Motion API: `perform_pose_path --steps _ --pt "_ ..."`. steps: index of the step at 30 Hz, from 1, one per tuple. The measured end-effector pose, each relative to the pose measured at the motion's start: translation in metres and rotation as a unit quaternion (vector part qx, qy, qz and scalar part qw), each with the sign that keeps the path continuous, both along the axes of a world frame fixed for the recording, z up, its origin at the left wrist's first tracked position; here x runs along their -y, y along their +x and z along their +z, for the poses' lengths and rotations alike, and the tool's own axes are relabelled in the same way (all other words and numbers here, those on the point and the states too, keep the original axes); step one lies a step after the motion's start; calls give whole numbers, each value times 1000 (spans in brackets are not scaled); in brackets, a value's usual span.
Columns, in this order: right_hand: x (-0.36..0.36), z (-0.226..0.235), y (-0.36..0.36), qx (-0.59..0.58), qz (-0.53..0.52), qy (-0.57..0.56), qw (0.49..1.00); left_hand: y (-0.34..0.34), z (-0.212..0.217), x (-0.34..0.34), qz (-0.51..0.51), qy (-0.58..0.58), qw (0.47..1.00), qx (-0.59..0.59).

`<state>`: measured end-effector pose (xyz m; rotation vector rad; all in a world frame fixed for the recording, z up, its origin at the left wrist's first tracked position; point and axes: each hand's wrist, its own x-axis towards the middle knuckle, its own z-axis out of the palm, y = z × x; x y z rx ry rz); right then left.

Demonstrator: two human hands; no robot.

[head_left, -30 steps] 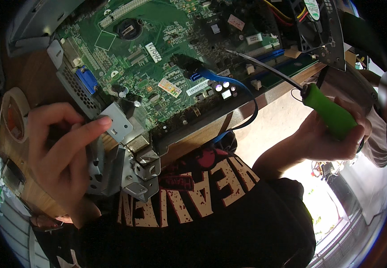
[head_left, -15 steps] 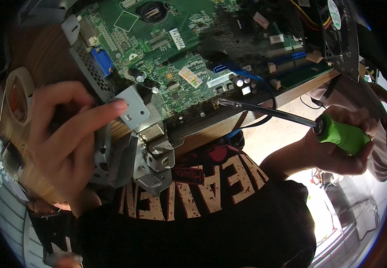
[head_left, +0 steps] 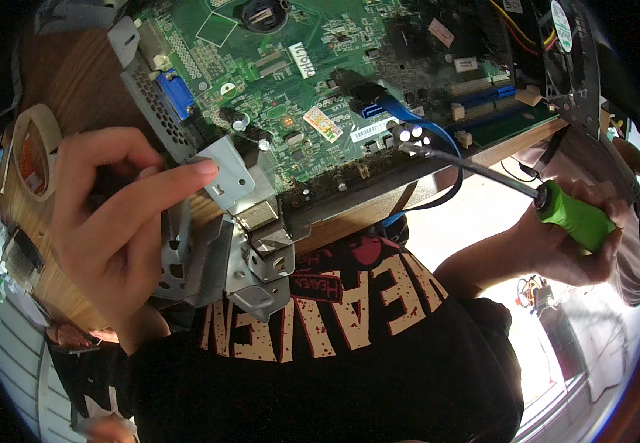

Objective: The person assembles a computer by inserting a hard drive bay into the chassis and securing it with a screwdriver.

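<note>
My right hand (head_left: 571, 247) is closed round the green handle of a screwdriver (head_left: 482, 172). Its shaft points left, with the tip over the near edge of a green computer motherboard (head_left: 276, 118), close to several round capacitors. Whether the tip touches anything, I cannot tell. At the left, my left hand (head_left: 117, 214) grips a silvery metal bracket (head_left: 230, 177) at the board's near left corner. One fingertip presses on the bracket's flat tab, while other fingers bend behind it, partly hidden. A blue video port (head_left: 175, 94) sits on the board's left edge.
A blue flat cable (head_left: 416, 114) loops from the board over the wooden table edge (head_left: 364, 221). A dark metal frame with a fan (head_left: 571, 66) stands at the right. On the left lies a roll of tape (head_left: 36, 151). Another person's hand (head_left: 106, 428) shows at lower left.
The screwdriver and my right hand have shifted slightly right, and the tip has moved right along the board's near edge. My left hand stays on the bracket. The whole view has shifted a little.
</note>
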<state>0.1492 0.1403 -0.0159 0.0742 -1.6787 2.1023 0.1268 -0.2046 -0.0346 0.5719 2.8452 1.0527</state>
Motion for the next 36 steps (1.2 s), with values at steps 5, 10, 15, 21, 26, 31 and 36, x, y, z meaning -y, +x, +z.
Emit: perform_pose_path --steps 5,10,15,21,26,31,36 --pt "-13 -2 1 -4 -32 -47 998 -2 -6 -3 -19 39 998 -38" --pt "-22 -13 11 18 -153 -18 988 4 2 -12 -46 -13 998 -27" --pt "-51 -11 22 -3 -122 -71 990 4 2 -20 -54 5 998 -23" --pt "-80 -12 34 -5 -135 -128 982 5 3 -15 -65 -17 997 -25" --pt "-94 -20 42 -11 -135 -154 979 9 10 -8 -81 -51 991 -92" --pt "-93 -24 40 17 -183 -163 969 18 10 4 17 -114 978 -172" --pt "-89 -27 40 38 -243 -151 957 21 2 12 142 -67 968 -197"
